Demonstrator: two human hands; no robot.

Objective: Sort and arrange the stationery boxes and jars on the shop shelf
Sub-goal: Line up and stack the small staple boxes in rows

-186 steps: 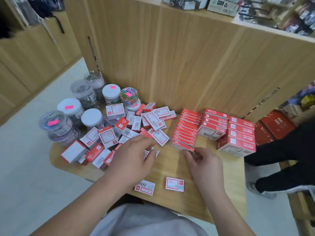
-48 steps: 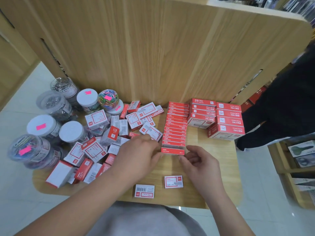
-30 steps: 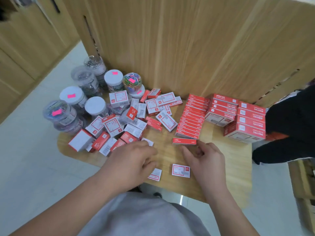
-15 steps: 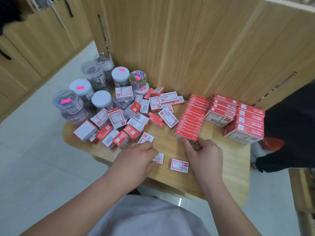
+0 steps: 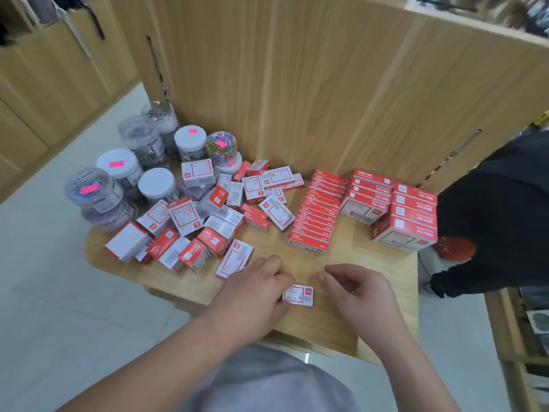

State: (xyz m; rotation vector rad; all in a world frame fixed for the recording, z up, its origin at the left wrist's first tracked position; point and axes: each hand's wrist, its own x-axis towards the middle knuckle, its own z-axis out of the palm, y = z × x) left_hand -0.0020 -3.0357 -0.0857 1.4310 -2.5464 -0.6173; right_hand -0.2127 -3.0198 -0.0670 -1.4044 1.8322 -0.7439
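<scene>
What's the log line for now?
left hand: at small red-and-white cardboard box | right hand: loosely curled, empty | row of flat red boxes: lined up behind

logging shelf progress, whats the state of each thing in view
jars, upright, lids on, clustered left
loose boxes, jumbled heap, unsorted
row of red boxes, lined up on edge
larger red boxes, stacked neatly
left hand, palm down beside lone box, grip unclear
right hand, loosely curled, empty
lone box, flat between the hands

The right hand (image 5: 361,292) has drawn back from the red box row (image 5: 316,221).
</scene>
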